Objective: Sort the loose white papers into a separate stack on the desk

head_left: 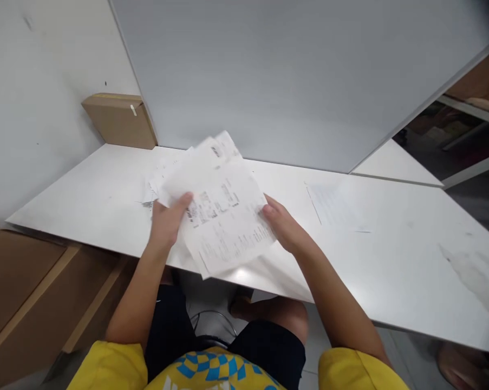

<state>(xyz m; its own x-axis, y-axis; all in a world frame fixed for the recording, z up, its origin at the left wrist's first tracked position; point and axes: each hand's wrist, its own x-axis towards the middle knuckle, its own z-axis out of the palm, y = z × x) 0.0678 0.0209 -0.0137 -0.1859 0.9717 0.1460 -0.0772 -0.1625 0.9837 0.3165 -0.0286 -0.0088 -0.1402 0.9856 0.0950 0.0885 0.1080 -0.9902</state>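
Between my two hands I hold a small stack of printed paper sheets (228, 222), tilted above the white table. My left hand (169, 219) grips the stack's left side, thumb on top and the other fingers hidden beneath. At the right edge my right hand (280, 222) pinches the sheets with its thumb over the print. Behind the stack, on the left, more loose papers (163, 176) lie on the table, partly covered by the held ones. A single printed sheet (336, 208) rests on the table to the right of my right hand.
The white table (394, 254) runs along a grey panel (260, 76). A cardboard box (120, 122) stands at the back left corner. Cardboard boxes (45, 292) sit below the table's left end. Dark shelves (463, 124) are at the far right.
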